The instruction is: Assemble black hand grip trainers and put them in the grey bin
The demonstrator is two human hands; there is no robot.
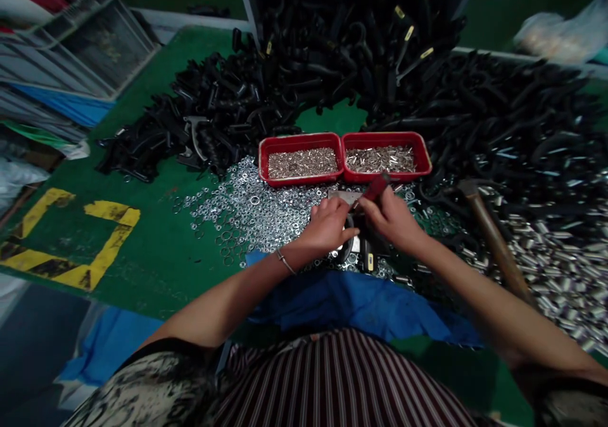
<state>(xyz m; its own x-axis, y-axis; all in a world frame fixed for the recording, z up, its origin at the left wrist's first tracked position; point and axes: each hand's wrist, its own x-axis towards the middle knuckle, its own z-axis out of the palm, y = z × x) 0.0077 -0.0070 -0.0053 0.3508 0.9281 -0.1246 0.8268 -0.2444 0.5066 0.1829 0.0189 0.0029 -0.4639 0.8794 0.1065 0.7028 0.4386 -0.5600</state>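
My right hand (393,219) is closed around the red handle of a screwdriver (376,188), its thin metal tip angled down to the left. Just left of it, my left hand (329,225) bends over a black curved part (349,247) and appears to grip it, though the fingers partly hide the hold. Beneath both hands lies a small metal plate (342,197). A black piece with a yellow label (370,261) rests close in front. Small metal rings and nuts (270,208) spread around the hands.
Two red trays hold small metal pins (304,163) and screws (380,159). Black handle parts (313,66) pile up behind and to the right. A hammer (496,240) lies at right beside silver cylinders (560,268). A grey crate (90,47) stands at far left. Blue cloth (342,300) covers the front edge.
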